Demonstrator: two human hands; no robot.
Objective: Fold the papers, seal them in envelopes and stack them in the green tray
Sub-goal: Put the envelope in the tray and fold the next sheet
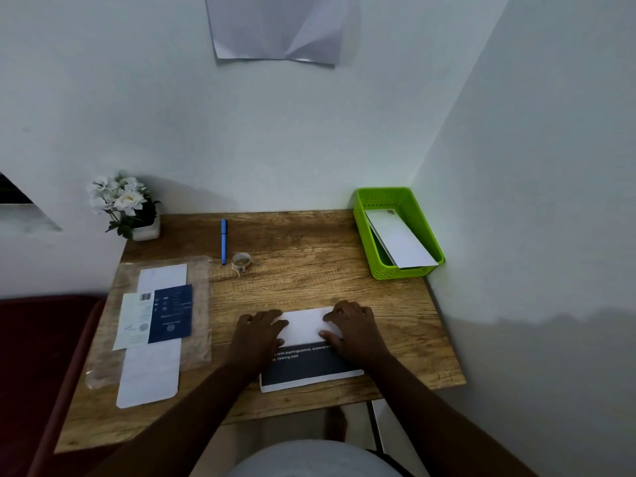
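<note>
Head view, only cam I have: item 1, paper [306, 327], white flap folded over a dark printed panel, lying flat on wooden desk [309, 270] near the front edge, right in front of me; long axis runs L-R across the desk, fold line parallel to the near edge; item 2, left hand [258, 330], fingers spread fairly flat, pressing on the flap's L end, gripping nothing; item 3, right hand [351, 325], fingers bent at the knuckles, tips down on the flap's R end, thumb near the flap's lower edge; I read it as pressing, not pinching, tho the curl leaves some doubt; both hands sit on the paper, one per end, so neither is nearer; the crease runs between them, and I'd judge the next move is a sweep outward along that L-R axis, or another fold toward the wall; item 4, green tray [430, 235], far R corner against the wall, well apart from the paper, nearer the right hand; already holds one white envelope [399, 241] leaning inside, long axis front-to-back; item 5, envelope stock [148, 370] in a clear sleeve w/ a blue card, L side of desk, nearer the left hand; item 6, tape roll [241, 260] and blue pen [223, 241], mid-back; step in hand, by my judgement: folding, sealing not yet begun.
</note>
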